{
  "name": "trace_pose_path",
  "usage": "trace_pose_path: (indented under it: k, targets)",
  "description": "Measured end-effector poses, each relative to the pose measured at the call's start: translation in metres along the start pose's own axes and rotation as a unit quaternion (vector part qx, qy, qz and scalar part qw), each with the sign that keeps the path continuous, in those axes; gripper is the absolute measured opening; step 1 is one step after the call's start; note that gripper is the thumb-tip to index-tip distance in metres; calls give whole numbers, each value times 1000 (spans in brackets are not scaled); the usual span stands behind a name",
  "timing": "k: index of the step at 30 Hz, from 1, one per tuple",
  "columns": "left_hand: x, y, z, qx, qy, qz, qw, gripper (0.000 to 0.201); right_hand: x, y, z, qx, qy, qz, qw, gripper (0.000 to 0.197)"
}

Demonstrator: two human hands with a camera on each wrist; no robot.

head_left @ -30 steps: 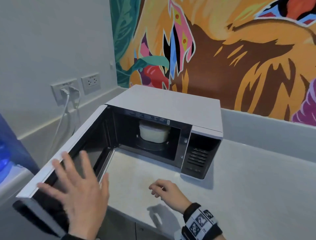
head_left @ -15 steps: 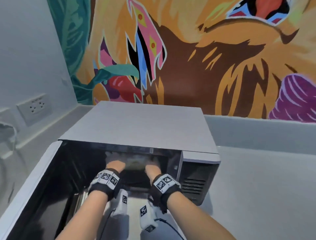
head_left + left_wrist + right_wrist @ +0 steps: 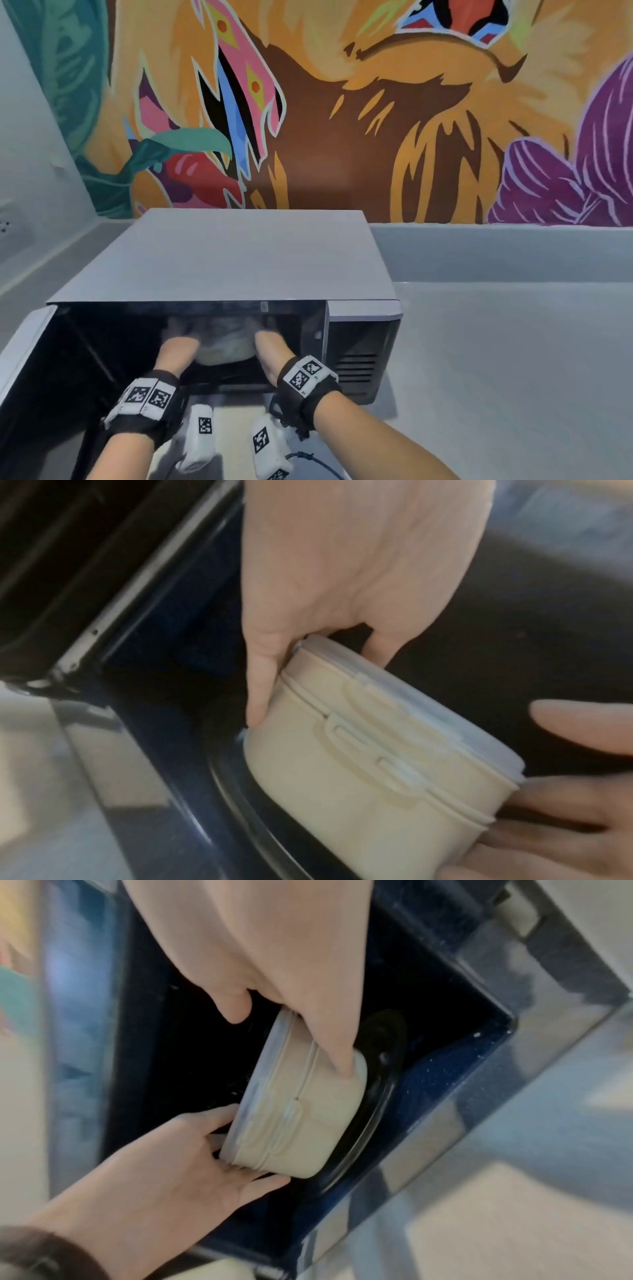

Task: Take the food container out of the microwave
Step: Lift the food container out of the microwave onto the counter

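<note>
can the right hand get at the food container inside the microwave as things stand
Yes, it looks so. The microwave door is swung open, and the right hand already grips one end of the food container, with the left hand on the other.

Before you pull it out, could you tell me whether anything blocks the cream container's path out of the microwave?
Nothing visible does: both hands grip the cream lidded plastic container on the glass turntable, and the door stands open.
</note>
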State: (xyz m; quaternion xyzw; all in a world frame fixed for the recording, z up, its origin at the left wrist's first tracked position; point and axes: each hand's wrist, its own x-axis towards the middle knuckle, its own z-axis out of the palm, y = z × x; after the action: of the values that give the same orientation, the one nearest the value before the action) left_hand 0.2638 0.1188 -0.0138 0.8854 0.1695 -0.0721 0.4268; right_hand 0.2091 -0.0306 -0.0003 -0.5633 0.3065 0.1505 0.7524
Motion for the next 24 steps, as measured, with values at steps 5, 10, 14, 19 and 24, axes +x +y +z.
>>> trace_pose_path:
  k: [5, 10, 14, 19, 24]
  targets:
    - [-79, -7, -4, -52, 63, 14, 997, 69, -51, 32, -23, -161, -105, -131, 972, 90]
    - [-183, -16, 14, -46, -32, 7, 998, 102, -89, 88, -84, -78, -146, -83, 983, 93]
    - [-245, -31, 68, -32, -86, 9, 996, 94, -118, 130, -162, -6, -132, -99, 986, 46]
    - [-304, -19, 154, -38, -167, 47, 984, 83, -150, 147, -264, 6, -29, -111, 993, 53]
    - [-339, 22, 224, -52, -229, 110, 966, 85, -171, 127, -347, 35, 45, -123, 991, 43]
